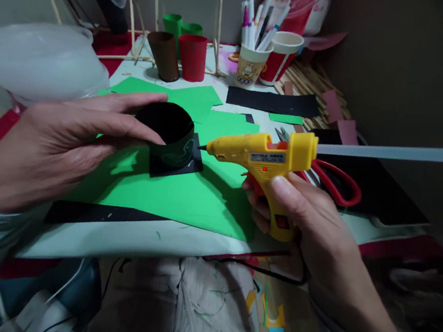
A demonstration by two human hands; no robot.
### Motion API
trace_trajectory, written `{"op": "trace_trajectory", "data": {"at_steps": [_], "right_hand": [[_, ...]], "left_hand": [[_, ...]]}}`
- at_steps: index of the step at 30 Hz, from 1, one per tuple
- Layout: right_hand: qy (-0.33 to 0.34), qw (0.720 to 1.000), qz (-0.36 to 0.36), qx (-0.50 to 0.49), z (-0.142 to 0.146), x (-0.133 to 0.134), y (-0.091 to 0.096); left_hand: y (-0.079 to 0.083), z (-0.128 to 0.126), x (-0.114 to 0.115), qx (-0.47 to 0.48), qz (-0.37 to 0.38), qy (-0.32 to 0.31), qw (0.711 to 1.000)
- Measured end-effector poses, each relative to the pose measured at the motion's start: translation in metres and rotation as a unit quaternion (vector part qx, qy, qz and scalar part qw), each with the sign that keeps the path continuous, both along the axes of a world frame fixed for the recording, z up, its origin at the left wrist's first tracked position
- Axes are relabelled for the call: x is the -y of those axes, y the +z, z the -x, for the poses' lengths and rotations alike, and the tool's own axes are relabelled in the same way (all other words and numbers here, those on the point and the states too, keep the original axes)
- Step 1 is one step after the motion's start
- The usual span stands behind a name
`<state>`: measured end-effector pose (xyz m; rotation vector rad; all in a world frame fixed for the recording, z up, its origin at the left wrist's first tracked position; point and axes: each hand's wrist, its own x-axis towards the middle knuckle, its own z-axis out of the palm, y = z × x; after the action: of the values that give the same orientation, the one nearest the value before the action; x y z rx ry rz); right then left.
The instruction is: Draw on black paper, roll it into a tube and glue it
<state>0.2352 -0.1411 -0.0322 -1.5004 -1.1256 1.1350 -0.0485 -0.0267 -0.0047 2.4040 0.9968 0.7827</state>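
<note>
My left hand [74,134] grips the rim of a black paper cylinder [175,150], its thumb pressed on the near side and other fingers behind. The open-topped cylinder stands on a small black paper square [175,170], and pale looping marks run over its outer wall. My right hand [299,211] is wrapped around the handle of a yellow hot glue gun [277,158], which has a small red light on its side. The gun's nozzle points left at the cylinder's lower right side, close to the square's edge. A long translucent glue stick [397,152] sticks out of its back.
Green sheets [217,208] lie beneath the work. Red-handled scissors [338,186] rest behind the gun. Farther back stand a brown paper cup [165,57], a red one [192,58] and a pen-filled cup [251,66]. Wooden sticks [323,97] lie right; a cloudy plastic bag [42,60] is left.
</note>
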Motion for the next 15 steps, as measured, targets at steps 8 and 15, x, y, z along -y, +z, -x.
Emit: {"op": "trace_trajectory", "data": {"at_steps": [8,15], "right_hand": [[0.007,0.995,0.025,-0.098,-0.012,0.012,-0.002],[0.024,1.000,0.016,-0.013,-0.015,0.015,-0.002]], "left_hand": [[0.005,-0.006,0.000,-0.032,-0.026,0.005,0.999],[-0.003,-0.018,0.000,-0.034,-0.103,-0.010,0.994]]}}
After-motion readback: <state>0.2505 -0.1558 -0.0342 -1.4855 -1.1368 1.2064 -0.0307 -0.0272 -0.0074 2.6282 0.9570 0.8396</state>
